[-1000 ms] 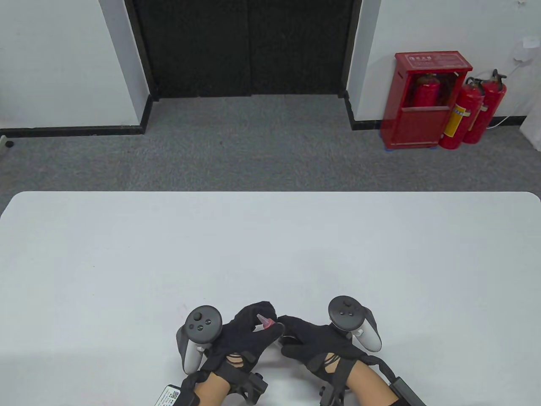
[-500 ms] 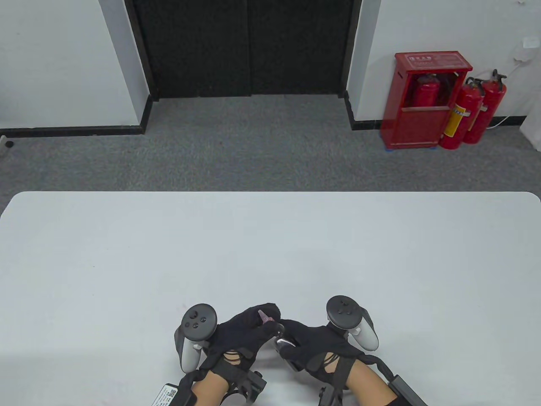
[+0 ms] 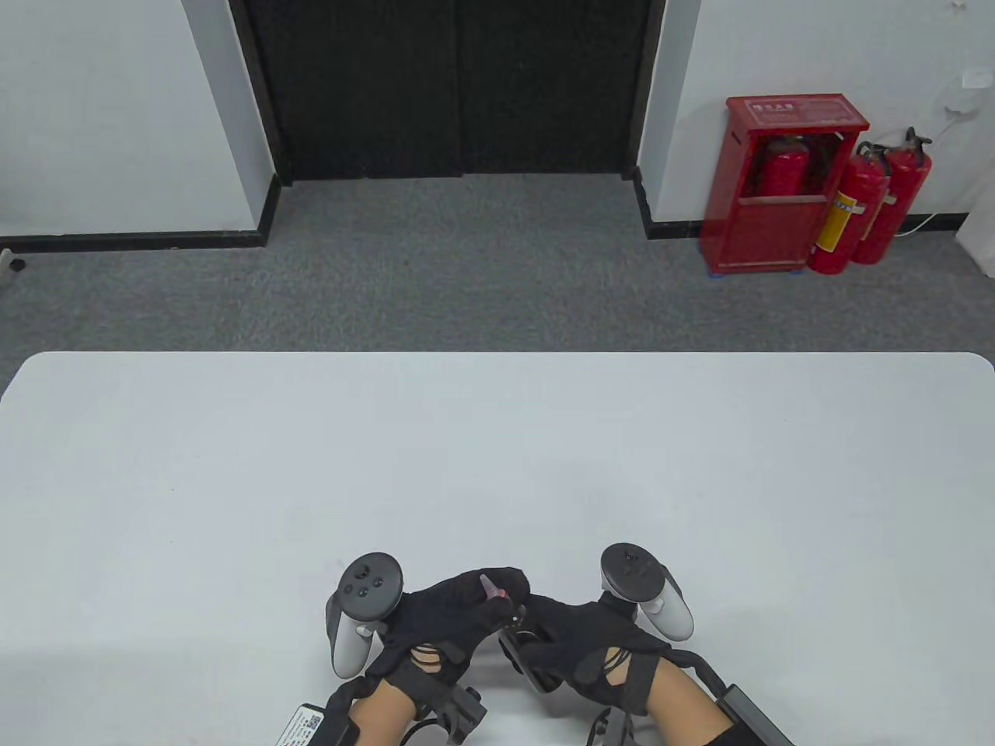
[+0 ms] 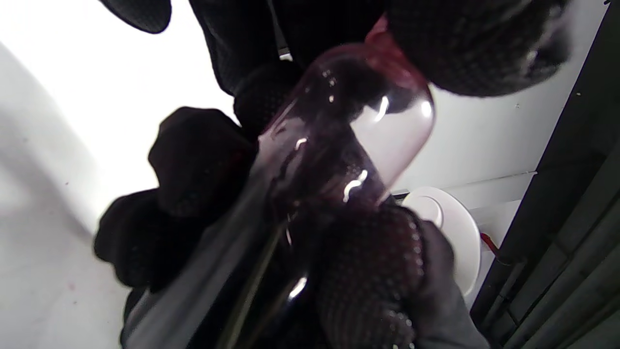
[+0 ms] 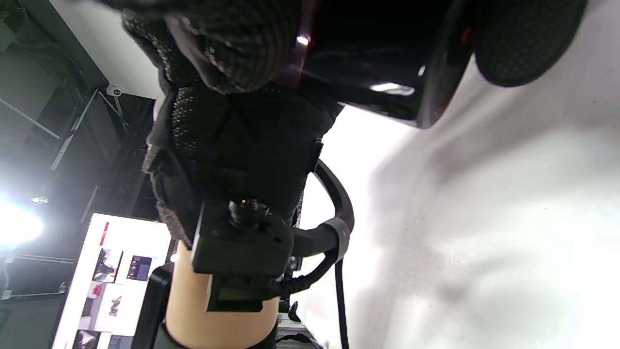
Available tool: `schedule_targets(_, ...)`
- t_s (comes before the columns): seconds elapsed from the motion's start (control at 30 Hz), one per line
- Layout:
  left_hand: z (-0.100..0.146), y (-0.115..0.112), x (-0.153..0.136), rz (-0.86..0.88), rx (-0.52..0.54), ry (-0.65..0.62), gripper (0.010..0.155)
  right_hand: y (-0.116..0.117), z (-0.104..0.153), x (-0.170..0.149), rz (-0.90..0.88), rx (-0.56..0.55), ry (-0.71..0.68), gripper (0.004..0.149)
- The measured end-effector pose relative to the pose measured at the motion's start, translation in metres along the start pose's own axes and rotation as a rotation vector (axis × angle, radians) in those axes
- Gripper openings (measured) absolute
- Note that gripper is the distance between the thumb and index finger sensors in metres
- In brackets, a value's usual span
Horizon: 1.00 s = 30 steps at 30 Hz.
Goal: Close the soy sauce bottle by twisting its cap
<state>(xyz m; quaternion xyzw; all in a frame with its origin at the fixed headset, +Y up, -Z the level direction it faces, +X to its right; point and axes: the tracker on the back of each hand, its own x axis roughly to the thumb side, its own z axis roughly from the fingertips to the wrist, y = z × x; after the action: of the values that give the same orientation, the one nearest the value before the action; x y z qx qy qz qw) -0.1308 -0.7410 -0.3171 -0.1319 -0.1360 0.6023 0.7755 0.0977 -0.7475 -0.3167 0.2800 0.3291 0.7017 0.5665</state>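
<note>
The soy sauce bottle is tilted near the table's front edge between both hands. It is a clear bottle with dark liquid. Its red pointed cap sticks out of my left hand, whose fingers grip around the cap. My right hand holds the bottle body, its fingers wrapped around it. The right wrist view shows the dark bottle base under my right fingers, lifted off the table.
The white table stretches out beyond the hands. A red fire extinguisher cabinet and two extinguishers stand on the floor at the back right, far from the hands.
My right hand has curled from a flatter pose around the bottle body and pulled it a little toward me. My left hand has shifted slightly right on the cap.
</note>
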Motion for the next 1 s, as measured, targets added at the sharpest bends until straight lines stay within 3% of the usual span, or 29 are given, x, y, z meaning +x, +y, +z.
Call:
schedule_targets(0.2,-0.001,0.002,0.006,-0.042,-0.053,-0.057,0.056,0.003,-0.001,0.001,-0.038,0.063,-0.029,0.079)
schedule_targets(0.37,-0.002,0.004,0.003,-0.032,-0.081,-0.081,0.059,0.005,-0.002,0.001,-0.032,0.045,-0.015,0.079)
schedule_targets(0.43,-0.002,0.003,0.004,-0.060,-0.088,-0.086,0.066,0.005,-0.003,0.001,-0.023,0.022,-0.009,0.079)
schedule_targets(0.5,-0.002,0.002,0.005,-0.114,-0.108,-0.084,0.087,0.004,-0.002,0.000,-0.005,-0.001,-0.005,0.078)
schedule_targets(0.57,0.000,0.003,0.006,-0.211,-0.122,-0.043,0.107,0.002,-0.001,-0.001,-0.013,-0.020,-0.002,0.078)
schedule_targets(0.63,0.003,0.005,0.008,-0.480,-0.077,0.023,0.119,-0.002,0.000,-0.001,-0.032,-0.043,-0.001,0.078)
schedule_targets(0.67,0.003,0.008,0.008,-0.671,-0.055,0.042,0.122,-0.004,0.001,-0.001,-0.038,-0.057,-0.006,0.077)
schedule_targets(0.73,0.003,0.009,0.005,-0.855,-0.095,0.098,0.121,-0.008,0.001,0.001,-0.051,-0.086,-0.014,0.076)
schedule_targets(1.0,-0.001,0.011,-0.009,-0.924,-0.161,0.247,0.123,-0.023,-0.018,0.012,0.004,-0.169,0.053,0.075)
